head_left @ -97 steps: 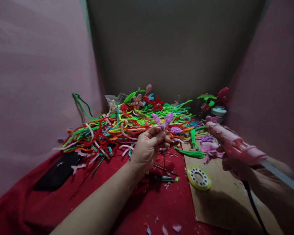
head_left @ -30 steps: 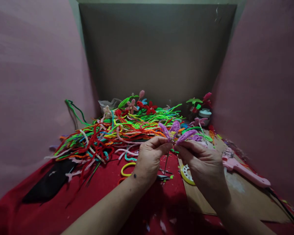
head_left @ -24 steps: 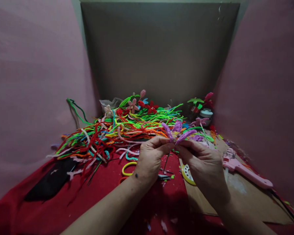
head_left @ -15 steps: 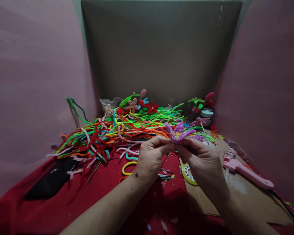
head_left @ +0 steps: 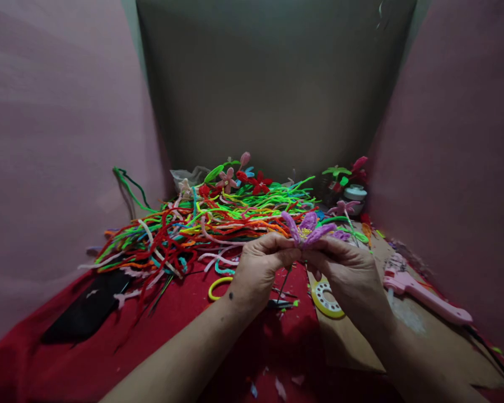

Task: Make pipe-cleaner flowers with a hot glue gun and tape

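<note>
A purple pipe-cleaner flower [head_left: 306, 226] with a yellow centre stands on a thin wire stem [head_left: 284, 276] between both hands. My left hand [head_left: 260, 267] pinches the flower's base from the left. My right hand [head_left: 348, 270] pinches the base and a petal from the right. The two hands touch just under the petals, above a red cloth [head_left: 159, 330].
A big heap of coloured pipe cleaners [head_left: 201, 221] with finished flowers [head_left: 252, 180] lies behind. A pink glue gun [head_left: 424, 296] rests on a cardboard sheet [head_left: 437, 341] at right, near a yellow tape ring [head_left: 325, 294]. Pliers [head_left: 279, 303], a yellow loop [head_left: 218, 286], a black object [head_left: 86, 308], pink side walls.
My right hand had held the glue gun; the gun now lies on the cardboard and that hand has joined the left at the flower, pressing a petal inward.
</note>
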Demonstrator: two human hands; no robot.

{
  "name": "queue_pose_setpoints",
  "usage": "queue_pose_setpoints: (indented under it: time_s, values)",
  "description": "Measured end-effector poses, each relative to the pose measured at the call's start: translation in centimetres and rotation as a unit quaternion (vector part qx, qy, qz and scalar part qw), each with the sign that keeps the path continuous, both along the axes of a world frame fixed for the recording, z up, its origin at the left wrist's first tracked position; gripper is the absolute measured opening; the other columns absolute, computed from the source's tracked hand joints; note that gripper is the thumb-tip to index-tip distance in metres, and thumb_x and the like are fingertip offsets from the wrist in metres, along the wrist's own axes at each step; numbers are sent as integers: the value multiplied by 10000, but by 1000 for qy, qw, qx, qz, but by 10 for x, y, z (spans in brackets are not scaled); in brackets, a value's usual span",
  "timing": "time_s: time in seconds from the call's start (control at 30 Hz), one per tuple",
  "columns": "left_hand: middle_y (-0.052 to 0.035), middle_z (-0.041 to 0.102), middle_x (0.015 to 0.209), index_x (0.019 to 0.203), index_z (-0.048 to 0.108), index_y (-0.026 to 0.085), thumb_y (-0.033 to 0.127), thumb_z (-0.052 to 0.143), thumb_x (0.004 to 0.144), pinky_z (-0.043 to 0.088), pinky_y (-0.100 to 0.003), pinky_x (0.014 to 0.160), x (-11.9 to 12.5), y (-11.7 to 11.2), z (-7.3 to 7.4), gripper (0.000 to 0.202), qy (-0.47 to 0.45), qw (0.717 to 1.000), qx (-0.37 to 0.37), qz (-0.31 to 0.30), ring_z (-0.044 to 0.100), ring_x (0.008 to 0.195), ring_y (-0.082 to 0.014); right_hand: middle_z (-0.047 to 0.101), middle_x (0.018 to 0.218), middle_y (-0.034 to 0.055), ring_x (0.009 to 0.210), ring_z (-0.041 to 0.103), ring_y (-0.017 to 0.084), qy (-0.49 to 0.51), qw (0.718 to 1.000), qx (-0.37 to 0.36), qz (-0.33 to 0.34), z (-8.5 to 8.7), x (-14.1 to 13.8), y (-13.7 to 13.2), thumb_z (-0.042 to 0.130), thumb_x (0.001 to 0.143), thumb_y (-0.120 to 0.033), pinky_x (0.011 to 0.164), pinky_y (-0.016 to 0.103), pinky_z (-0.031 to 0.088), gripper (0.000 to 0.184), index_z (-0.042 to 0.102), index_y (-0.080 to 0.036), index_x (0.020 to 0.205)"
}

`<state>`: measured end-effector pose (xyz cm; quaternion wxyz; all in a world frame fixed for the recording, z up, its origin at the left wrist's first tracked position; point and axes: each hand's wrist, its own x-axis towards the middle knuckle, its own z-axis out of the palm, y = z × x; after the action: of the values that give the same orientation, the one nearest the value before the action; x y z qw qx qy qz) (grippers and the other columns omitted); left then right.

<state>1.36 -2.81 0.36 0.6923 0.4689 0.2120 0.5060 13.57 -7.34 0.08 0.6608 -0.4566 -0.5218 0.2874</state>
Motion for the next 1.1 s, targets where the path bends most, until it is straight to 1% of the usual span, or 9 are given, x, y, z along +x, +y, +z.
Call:
queue_pose_setpoints:
  time_s: [0.13, 0.27, 0.43, 0.5, 0.57, 0.73, 0.87, 1.0, 1.1]
  values:
    - [23, 614, 561, 592, 669, 136, 139, 775, 542, 397, -211, 595, -1, 0, -1, 117, -2, 1000, 2, -12, 511, 546, -73, 519, 550, -43, 497, 416, 65, 6, 999, 35, -2, 0, 1, 1, 693, 696, -194, 454, 195, 356, 72, 653, -192, 636]
    - [12, 625, 576, 580, 662, 137, 123, 759, 556, 403, -228, 617, -4, 2, -2, 100, 17, 999, 15, -46, 526, 562, -83, 525, 586, -52, 494, 414, 59, 58, 997, 32, 45, -2, 7, 4, 720, 685, -201, 445, 187, 350, 108, 615, -203, 659]
    - [6, 619, 620, 623, 669, 136, 100, 722, 596, 410, -257, 636, -7, 7, -6, 70, 37, 993, 36, -104, 529, 582, -97, 512, 565, -47, 483, 411, 68, 101, 984, -18, 146, -5, 16, 10, 766, 637, -239, 433, 205, 332, 168, 605, -194, 642]
    - [13, 599, 605, 645, 676, 135, 94, 715, 607, 416, -269, 655, -7, 8, -9, 68, 40, 992, 41, -112, 517, 576, -93, 522, 561, -38, 485, 423, 76, 122, 976, -38, 178, -3, 17, 11, 788, 599, -255, 434, 214, 335, 194, 608, -186, 615]
    - [20, 575, 578, 656, 681, 135, 93, 712, 615, 421, -279, 674, -6, 8, -10, 65, 49, 992, 43, -105, 509, 571, -93, 533, 567, -29, 487, 433, 79, 138, 970, -59, 190, -1, 17, 11, 802, 566, -252, 430, 216, 333, 205, 614, -176, 596]
    - [6, 592, 598, 673, 690, 130, 92, 724, 589, 434, -302, 691, -3, 5, -9, 99, 72, 994, 31, -81, 551, 620, -126, 528, 559, -30, 461, 410, 62, 144, 964, -118, 189, 5, 20, 9, 821, 505, -225, 408, 203, 305, 220, 627, -157, 583]
    - [0, 611, 612, 663, 673, 131, 86, 722, 585, 436, -303, 673, -2, 4, -10, 103, 69, 994, 33, -81, 548, 600, -125, 535, 520, -31, 437, 411, 58, 153, 960, -143, 185, 5, 21, 8, 824, 494, -235, 408, 202, 303, 222, 648, -153, 601]
    - [5, 608, 614, 643, 645, 135, 104, 713, 609, 424, -278, 647, 0, 3, -11, 83, 51, 996, 47, -56, 533, 595, -113, 542, 530, -33, 424, 416, 57, 168, 967, -128, 141, 1, 17, 6, 822, 502, -251, 411, 209, 310, 220, 651, -160, 607]
    - [13, 601, 607, 622, 626, 136, 127, 716, 620, 410, -253, 632, 0, 2, -10, 90, 54, 997, 44, -23, 517, 592, -98, 552, 555, -28, 466, 437, 65, 149, 977, -107, 111, -1, 13, -1, 788, 579, -238, 444, 208, 336, 166, 659, -167, 655]
